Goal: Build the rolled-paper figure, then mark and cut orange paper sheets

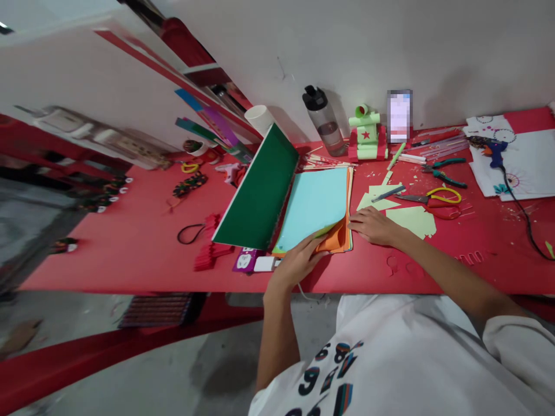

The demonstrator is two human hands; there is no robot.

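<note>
A stack of coloured paper sheets [318, 193], light blue on top with orange and yellow-green ones below, lies on the red table. Its green cover [264, 196] stands raised along the left side. My left hand [302, 259] is closed on the near edge of the sheets, which bend upward there and bare a curled orange sheet [336, 237]. At the right edge of the stack rests my right hand [372, 225], fingers stretched toward the paper corner and touching it or very near. Pale green paper pieces [411, 221] lie just beyond that hand.
Scissors [433, 197], pliers [446, 173] and a blue glue gun [495, 153] lie to the right. Along the wall stand a water bottle [326, 124], a green-and-red paper model [366, 136] and a phone [399, 115]. A white charger [264, 264] sits at the near left.
</note>
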